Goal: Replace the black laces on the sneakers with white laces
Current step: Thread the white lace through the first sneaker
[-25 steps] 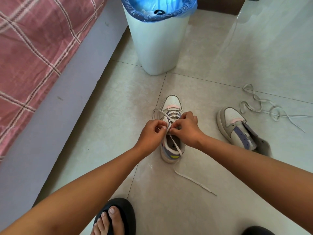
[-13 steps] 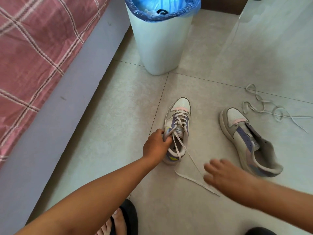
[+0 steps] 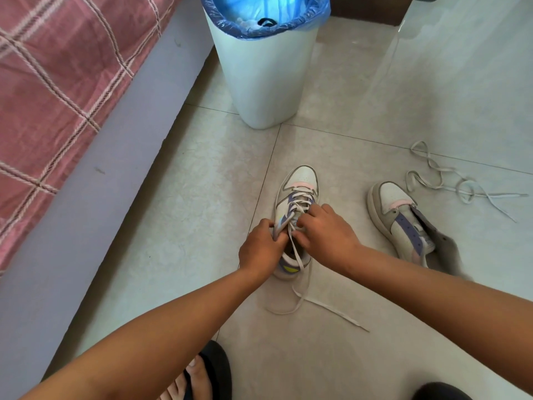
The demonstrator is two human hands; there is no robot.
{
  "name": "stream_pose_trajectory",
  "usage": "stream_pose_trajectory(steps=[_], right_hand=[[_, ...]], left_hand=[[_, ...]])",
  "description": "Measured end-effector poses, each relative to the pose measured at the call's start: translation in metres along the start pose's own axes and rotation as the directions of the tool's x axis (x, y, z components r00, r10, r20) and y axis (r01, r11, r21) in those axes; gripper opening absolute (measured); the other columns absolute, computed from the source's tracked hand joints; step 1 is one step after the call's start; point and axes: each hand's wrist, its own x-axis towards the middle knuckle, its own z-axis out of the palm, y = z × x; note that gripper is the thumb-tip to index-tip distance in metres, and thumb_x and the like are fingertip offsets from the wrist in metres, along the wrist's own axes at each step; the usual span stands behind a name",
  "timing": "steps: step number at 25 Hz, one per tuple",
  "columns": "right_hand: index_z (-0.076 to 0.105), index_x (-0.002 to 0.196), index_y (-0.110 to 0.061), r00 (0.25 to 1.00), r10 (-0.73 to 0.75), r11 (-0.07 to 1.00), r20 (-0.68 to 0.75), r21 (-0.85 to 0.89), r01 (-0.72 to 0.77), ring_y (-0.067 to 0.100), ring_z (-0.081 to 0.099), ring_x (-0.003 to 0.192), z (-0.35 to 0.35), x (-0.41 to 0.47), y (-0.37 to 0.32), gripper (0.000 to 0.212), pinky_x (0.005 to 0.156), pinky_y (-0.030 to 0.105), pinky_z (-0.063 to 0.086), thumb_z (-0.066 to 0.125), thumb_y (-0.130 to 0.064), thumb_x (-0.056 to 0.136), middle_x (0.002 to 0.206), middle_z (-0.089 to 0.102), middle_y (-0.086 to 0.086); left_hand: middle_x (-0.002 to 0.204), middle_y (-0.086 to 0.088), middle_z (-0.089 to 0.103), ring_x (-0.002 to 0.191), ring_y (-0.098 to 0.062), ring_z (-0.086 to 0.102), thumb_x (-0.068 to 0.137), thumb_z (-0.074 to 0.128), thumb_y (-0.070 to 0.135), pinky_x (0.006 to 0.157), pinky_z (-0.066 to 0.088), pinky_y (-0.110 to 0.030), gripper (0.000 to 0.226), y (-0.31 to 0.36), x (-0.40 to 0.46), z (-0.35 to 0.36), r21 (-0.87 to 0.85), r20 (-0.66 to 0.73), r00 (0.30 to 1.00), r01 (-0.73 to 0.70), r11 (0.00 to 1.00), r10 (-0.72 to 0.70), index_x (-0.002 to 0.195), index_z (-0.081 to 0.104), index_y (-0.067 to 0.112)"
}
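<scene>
Near sneaker (image 3: 297, 197) mid-lacing: collar gripped by left hand (image 3: 261, 249), white lace (image 3: 294, 246) pinched by right hand (image 3: 326, 233); threading judged next.

Both hands (image 3: 300, 241) on the laced sneaker (image 3: 297, 197), unlaced sneaker (image 3: 403, 223) beside, loose lace (image 3: 450, 183) beyond.

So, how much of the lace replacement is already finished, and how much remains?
Done, apparently: the near sneaker carries a white lace across its lower eyelets, and no black lace shows on either shoe. In hand: the left hand grips that shoe's side while the right hand works at the tongue; lace ends trail on the floor. Left: the second sneaker is unlaced, and a loose white lace lies beside it.
</scene>
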Motion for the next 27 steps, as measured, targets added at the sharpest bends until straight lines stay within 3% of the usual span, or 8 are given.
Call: stream_pose_trajectory(steps=[6, 10, 14, 18, 21, 23, 25, 27], right_hand=[[0.064, 0.107, -0.009, 0.995, 0.098, 0.995, 0.034, -0.014, -0.098, 0.027, 0.041, 0.106, 0.006, 0.002, -0.001, 0.029, 0.082, 0.033, 0.041, 0.047, -0.029, 0.094, 0.117, 0.048, 0.010], [0.067, 0.104, -0.009, 0.982, 0.172, 0.978, 0.075, 0.105, -0.179, 0.027, 0.039, 0.106, 0.005, 0.000, -0.005, 0.026, 0.086, 0.037, 0.043, 0.051, -0.026, 0.093, 0.115, 0.045, 0.011], [0.065, 0.102, -0.007, 0.982, 0.175, 0.973, 0.065, 0.143, -0.183, 0.028, 0.041, 0.104, 0.005, -0.001, -0.004, 0.025, 0.084, 0.037, 0.042, 0.049, -0.024, 0.093, 0.114, 0.047, 0.011], [0.062, 0.110, -0.011, 0.985, 0.169, 0.973, 0.032, 0.155, -0.172, 0.024, 0.040, 0.101, 0.005, -0.006, -0.004, 0.030, 0.082, 0.034, 0.041, 0.044, -0.030, 0.097, 0.112, 0.047, 0.009], [0.063, 0.111, -0.013, 0.969, 0.225, 0.942, 0.104, 0.233, -0.244, 0.023, 0.036, 0.105, 0.007, -0.005, -0.005, 0.030, 0.088, 0.034, 0.040, 0.043, -0.032, 0.098, 0.111, 0.041, 0.007], [0.065, 0.108, -0.014, 0.943, 0.279, 0.898, 0.182, 0.297, -0.323, 0.024, 0.034, 0.109, 0.008, -0.003, -0.005, 0.028, 0.092, 0.034, 0.039, 0.047, -0.033, 0.097, 0.111, 0.039, 0.006], [0.065, 0.106, -0.016, 0.931, 0.296, 0.888, 0.212, 0.299, -0.351, 0.024, 0.033, 0.110, 0.010, -0.003, -0.006, 0.027, 0.093, 0.035, 0.039, 0.051, -0.036, 0.095, 0.112, 0.038, 0.006], [0.065, 0.106, -0.018, 0.931, 0.298, 0.894, 0.211, 0.279, -0.350, 0.024, 0.033, 0.109, 0.012, -0.004, -0.007, 0.027, 0.091, 0.034, 0.040, 0.052, -0.038, 0.094, 0.112, 0.038, 0.006]], left_hand=[[0.075, 0.002, 0.058, 0.066, -0.008, 0.051, 0.093, 0.051, 0.036, 0.060, 0.041, -0.025, 0.026, 0.014, 0.019, -0.017, -0.285, 0.005, 0.998, -0.063, 0.956, 0.067, 0.085, 0.061, 0.014], [0.074, 0.004, 0.060, 0.066, -0.007, 0.053, 0.093, 0.056, 0.032, 0.056, 0.043, -0.016, 0.023, 0.031, 0.037, -0.025, -0.437, 0.233, 0.972, 0.128, 0.891, -0.026, 0.087, 0.065, 0.012], [0.079, 0.000, 0.053, 0.071, -0.011, 0.050, 0.097, 0.049, 0.026, 0.066, 0.044, -0.026, 0.017, 0.022, 0.042, -0.032, -0.607, 0.365, 0.930, 0.272, 0.746, -0.042, 0.087, 0.060, 0.017], [0.083, 0.002, 0.060, 0.073, -0.009, 0.055, 0.095, 0.050, 0.035, 0.060, 0.044, -0.022, 0.020, 0.024, 0.044, -0.038, -0.377, 0.299, 0.954, 0.083, 0.922, 0.037, 0.089, 0.062, 0.020], [0.080, 0.001, 0.063, 0.072, -0.010, 0.058, 0.089, 0.061, 0.029, 0.061, 0.048, -0.024, 0.014, 0.033, 0.048, -0.042, -0.217, 0.258, 0.952, -0.109, 0.970, 0.165, 0.082, 0.063, 0.017], [0.077, -0.003, 0.062, 0.070, -0.016, 0.058, 0.086, 0.064, 0.019, 0.060, 0.049, -0.027, 0.011, 0.035, 0.046, -0.044, -0.048, 0.185, 0.939, -0.284, 0.958, 0.288, 0.080, 0.060, 0.012], [0.078, -0.007, 0.058, 0.067, -0.020, 0.049, 0.086, 0.061, 0.013, 0.057, 0.040, -0.025, 0.010, 0.032, 0.039, -0.041, 0.196, 0.121, 0.878, -0.478, 0.856, 0.462, 0.082, 0.054, 0.008], [0.079, -0.005, 0.050, 0.066, -0.018, 0.042, 0.086, 0.058, 0.011, 0.055, 0.030, -0.022, 0.010, 0.030, 0.030, -0.034, 0.257, 0.064, 0.855, -0.512, 0.819, 0.515, 0.086, 0.048, 0.009]])
